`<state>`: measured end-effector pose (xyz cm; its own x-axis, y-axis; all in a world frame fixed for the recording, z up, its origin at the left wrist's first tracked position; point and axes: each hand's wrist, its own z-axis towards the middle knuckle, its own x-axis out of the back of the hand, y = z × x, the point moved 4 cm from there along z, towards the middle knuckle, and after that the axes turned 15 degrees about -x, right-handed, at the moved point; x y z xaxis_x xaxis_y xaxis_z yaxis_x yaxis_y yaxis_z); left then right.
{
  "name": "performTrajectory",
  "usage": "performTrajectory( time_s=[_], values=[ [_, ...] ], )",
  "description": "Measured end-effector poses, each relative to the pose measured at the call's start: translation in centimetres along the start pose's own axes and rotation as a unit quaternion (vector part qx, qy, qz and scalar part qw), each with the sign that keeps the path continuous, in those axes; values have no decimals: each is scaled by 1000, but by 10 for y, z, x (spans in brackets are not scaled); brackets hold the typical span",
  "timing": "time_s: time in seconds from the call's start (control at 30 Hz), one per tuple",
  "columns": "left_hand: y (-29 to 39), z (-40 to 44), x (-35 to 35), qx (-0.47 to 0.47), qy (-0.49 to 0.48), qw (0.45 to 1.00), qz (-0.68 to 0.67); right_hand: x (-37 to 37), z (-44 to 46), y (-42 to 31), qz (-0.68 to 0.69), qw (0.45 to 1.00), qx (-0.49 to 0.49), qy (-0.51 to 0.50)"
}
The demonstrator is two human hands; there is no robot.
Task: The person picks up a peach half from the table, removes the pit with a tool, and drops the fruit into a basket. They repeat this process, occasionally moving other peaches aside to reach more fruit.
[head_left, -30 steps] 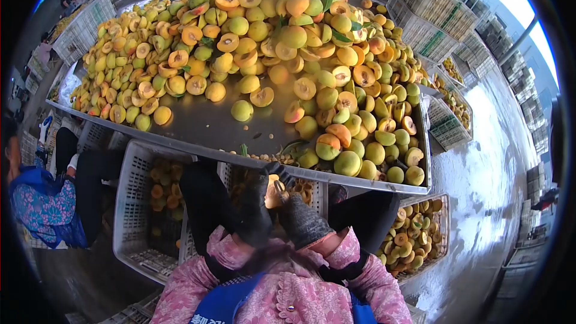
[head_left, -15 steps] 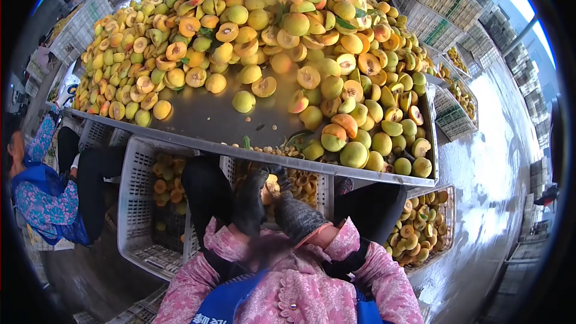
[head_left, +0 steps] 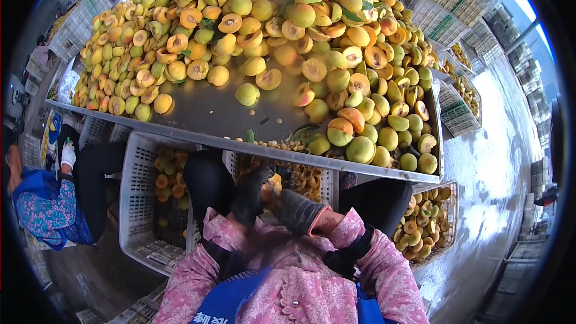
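My left hand, in a dark glove, is closed round a yellow peach above the crate between my knees. In a grey-black glove, my right hand reaches in against the same peach from the right. Its fingers are curled, and whatever they grip is hidden. Below both hands, a crate holds cut peach pieces. Just ahead, a metal table carries a large heap of peaches, many of them halved, with the stones showing in some.
A crate of peach halves stands at my right, and a part-filled grey crate at my left. The table's raised metal edge runs before my hands. A co-worker sits at far left. Stacked crates rise behind.
Both hands stay together at the peach; my right hand has shifted slightly and turned. The co-worker's arm at the left has come down from the table to the lap.
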<state>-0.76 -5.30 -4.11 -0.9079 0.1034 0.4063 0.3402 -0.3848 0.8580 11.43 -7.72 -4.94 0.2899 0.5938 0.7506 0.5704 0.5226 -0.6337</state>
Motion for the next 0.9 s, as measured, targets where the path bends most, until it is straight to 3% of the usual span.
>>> performTrajectory(
  time_s=[0.1, 0.27, 0.33, 0.37, 0.43, 0.5, 0.6, 0.67, 0.73, 0.87, 0.9],
  values=[
    [-9, -2, -5, 4, 3, 999, -42, -7, 0, 1, -90, 985, 92, 117],
    [-11, 0, -6, -17, -5, 999, -35, 9, -5, -6, -196, 963, 140, 118],
    [-9, 2, -4, -31, 1, 999, -32, 16, -4, 0, -27, 996, 68, 46],
    [-14, -1, -6, -41, 7, 999, -28, 19, -5, 5, 148, 989, -5, -30],
    [-11, 0, -7, -46, 5, 998, -33, 26, -7, 1, 230, 970, -28, -70],
    [7, 9, -7, -41, -8, 998, -49, 36, -8, -9, 48, 996, 73, 0],
    [2, 6, -15, 17, -20, 981, -193, 19, -11, -1, -59, 987, 137, 56],
    [5, 8, -16, 41, -40, 982, -178, 20, -11, 7, 238, 970, 36, -25],
    [-6, 3, -18, 84, -9, 973, -214, 23, -12, 7, 387, 920, 5, -58],
    [-47, -25, -36, 169, 139, 922, -320, 28, -14, 3, 352, 934, 56, -7],
    [-51, -28, -37, 162, 156, 923, -313, 26, -13, 5, 386, 922, 26, -19]
  ],
)
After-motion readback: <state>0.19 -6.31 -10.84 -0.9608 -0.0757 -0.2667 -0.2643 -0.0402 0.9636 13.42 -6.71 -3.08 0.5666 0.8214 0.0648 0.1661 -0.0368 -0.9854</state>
